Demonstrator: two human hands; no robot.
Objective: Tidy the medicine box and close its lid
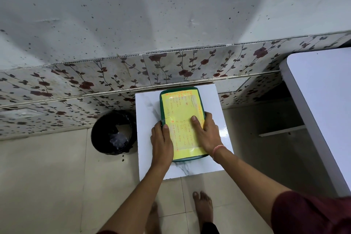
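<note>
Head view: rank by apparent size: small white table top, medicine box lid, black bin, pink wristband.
1. Small white table, largest.
2. Medicine box lid.
3. Black bin: looks a bit smaller than the lid, but it sits lower on the floor, farther from the camera, so this order is unsure.
4. Pink wristband, smallest.

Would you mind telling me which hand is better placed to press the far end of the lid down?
The right hand, probably: it lies flat on the lid, fingers reaching farther up, while the left hand grips the near left edge.
</note>
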